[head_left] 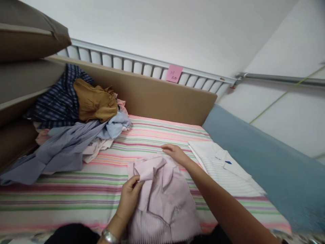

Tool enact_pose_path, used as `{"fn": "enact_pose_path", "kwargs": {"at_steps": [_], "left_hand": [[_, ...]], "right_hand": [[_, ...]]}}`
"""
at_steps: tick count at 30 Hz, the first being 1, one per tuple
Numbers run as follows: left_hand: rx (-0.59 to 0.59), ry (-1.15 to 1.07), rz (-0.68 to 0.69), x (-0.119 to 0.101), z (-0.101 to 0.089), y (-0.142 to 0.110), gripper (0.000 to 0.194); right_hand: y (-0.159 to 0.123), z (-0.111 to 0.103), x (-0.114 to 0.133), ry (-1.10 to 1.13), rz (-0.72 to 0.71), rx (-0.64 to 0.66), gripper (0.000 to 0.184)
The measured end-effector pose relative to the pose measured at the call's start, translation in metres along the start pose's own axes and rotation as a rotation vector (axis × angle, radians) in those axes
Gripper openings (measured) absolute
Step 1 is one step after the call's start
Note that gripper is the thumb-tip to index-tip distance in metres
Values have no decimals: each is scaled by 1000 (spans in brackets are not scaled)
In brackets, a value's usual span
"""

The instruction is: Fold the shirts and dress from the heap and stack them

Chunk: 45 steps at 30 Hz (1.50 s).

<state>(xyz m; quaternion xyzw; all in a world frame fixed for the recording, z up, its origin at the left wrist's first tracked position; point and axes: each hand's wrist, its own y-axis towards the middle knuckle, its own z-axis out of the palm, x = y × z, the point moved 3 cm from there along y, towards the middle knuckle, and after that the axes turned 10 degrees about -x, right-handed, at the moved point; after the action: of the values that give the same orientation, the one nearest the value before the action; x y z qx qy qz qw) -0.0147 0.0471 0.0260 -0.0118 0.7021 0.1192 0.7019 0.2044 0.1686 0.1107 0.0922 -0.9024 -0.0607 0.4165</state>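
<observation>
The fingers [134,180] of the left hand [127,200] pinched a crumpled, pale pink cloth top [184,196] on the flat, stripy, many-coloured sheet [76,200], but the open right hand [177,155] lay loose by its far edge, so a one-sided tug could twist and wrinkle it.

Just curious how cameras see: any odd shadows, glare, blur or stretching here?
Head view: soft light, no hard shadows across the striped sheet; a small glint on the silver band; the right forearm looks stretched toward the corner; writing on the pink note is too soft to read.
</observation>
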Motion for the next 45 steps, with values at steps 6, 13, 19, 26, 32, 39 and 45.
{"fn": "enact_pose_path", "kwargs": {"at_steps": [6,13,19,26,32,39,45], "left_hand": [[-13,-49,-123,13,-6,9,25],[5,205,94,-2,-6,-5,16],[92,280,284,-29,-14,-31,19],[-102,81,-76,-39,-47,-26,24],[-203,37,-273,-9,-24,45,34],[-295,298,-248,31,-18,80,30],[-455,338,-233,17,-45,45,53]], "right_hand": [[-71,-42,-65,-47,373,-289,32],[-91,-5,-61,-100,306,-225,18],[-102,-21,-40,168,209,-272,22],[-100,-61,-20,362,186,-206,23],[-41,-26,-61,225,337,-179,21],[-12,6,-109,2,479,-227,22],[-41,-12,-110,88,511,-312,24]]}}
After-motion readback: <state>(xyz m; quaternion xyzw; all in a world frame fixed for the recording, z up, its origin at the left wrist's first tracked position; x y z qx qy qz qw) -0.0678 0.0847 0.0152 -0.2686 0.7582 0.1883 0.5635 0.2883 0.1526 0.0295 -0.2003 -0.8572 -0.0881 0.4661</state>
